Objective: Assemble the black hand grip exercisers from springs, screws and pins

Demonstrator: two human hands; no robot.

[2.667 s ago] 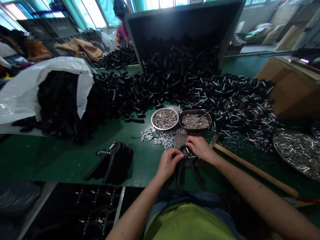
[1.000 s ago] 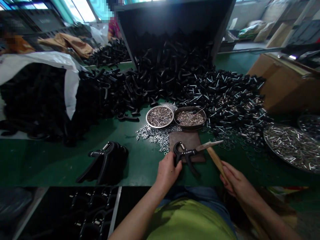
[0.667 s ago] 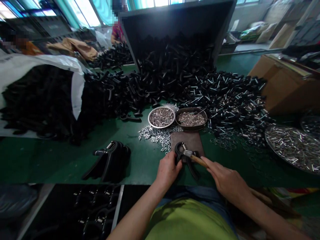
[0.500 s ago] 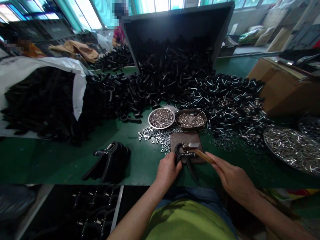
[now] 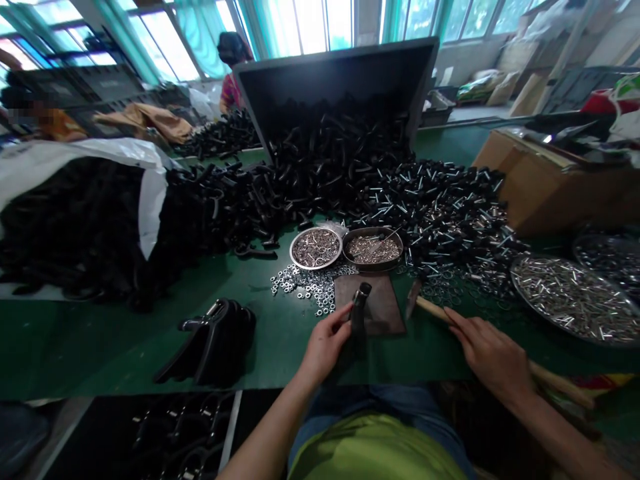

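My left hand is closed on a black curved handle part, held upright over the near-left side of a brown metal plate. In my right hand is a hammer, gripped by its wooden handle, which runs back under the palm. The hammer's head is low, just right of the plate and apart from the black part. Small metal nuts lie scattered left of the plate. Behind it stand a round dish of metal pins and rings and an oval tin of small metal pieces.
Stacked black handle parts stand on the green table to the left. Heaped black parts spill from a grey bin. At right are a tray of metal pins and a cardboard box. Another person is beyond.
The hammer has moved off the black part to the right, beyond the plate. My left hand has turned the part from lying flat to upright. The view has tilted up slightly.
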